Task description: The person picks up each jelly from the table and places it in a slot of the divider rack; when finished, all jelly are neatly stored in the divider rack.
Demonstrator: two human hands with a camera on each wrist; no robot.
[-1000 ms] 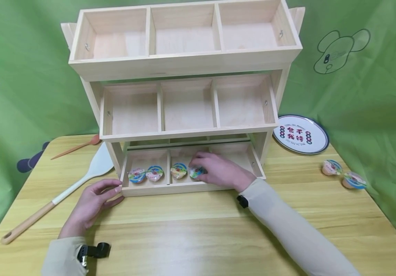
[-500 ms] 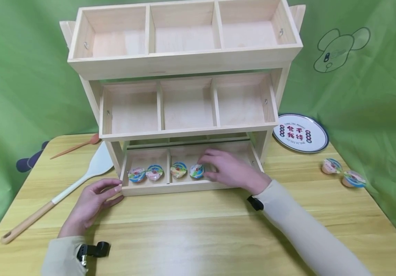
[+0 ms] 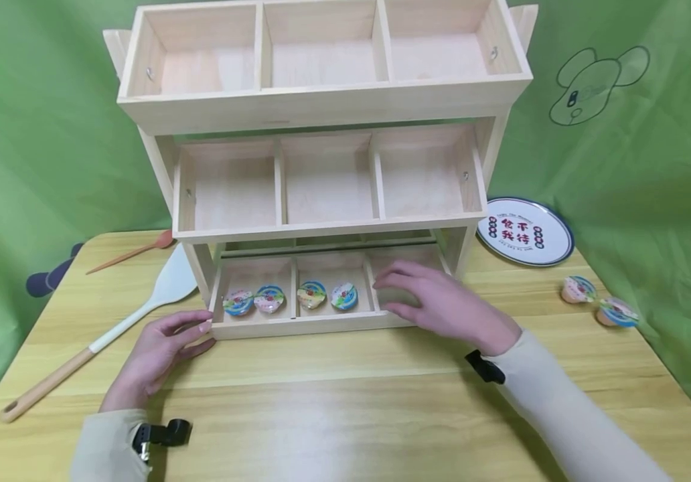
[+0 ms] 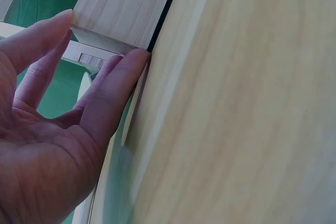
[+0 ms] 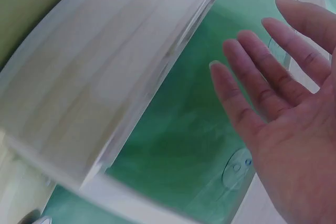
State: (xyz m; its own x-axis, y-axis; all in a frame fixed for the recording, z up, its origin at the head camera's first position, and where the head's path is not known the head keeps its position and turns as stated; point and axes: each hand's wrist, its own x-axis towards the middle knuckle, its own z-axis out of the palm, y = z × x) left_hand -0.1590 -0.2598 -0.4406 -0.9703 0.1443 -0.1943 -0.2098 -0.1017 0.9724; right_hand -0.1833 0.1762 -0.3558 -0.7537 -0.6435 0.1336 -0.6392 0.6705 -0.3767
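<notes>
In the head view, my left hand touches the left front corner of the bottom wooden tray with its fingertips. The left wrist view shows those fingers extended against the tray's end. Over the tray's right compartment hovers my right hand, fingers spread and holding nothing. Two small jelly cups with printed lids, one pink-and-blue and one beside it, sit in the left compartment. The middle compartment holds two more, a yellowish-lidded jelly cup and a blue-rimmed jelly cup.
Above stand the rack's middle tray and top tray, each with three compartments. To the right are a plate and two jelly cups. On the left lie a white spatula and an orange spoon.
My right hand has let go of the blue-rimmed jelly cup in the middle compartment and moved right, over the right compartment. The left hand has stayed at the tray's corner.
</notes>
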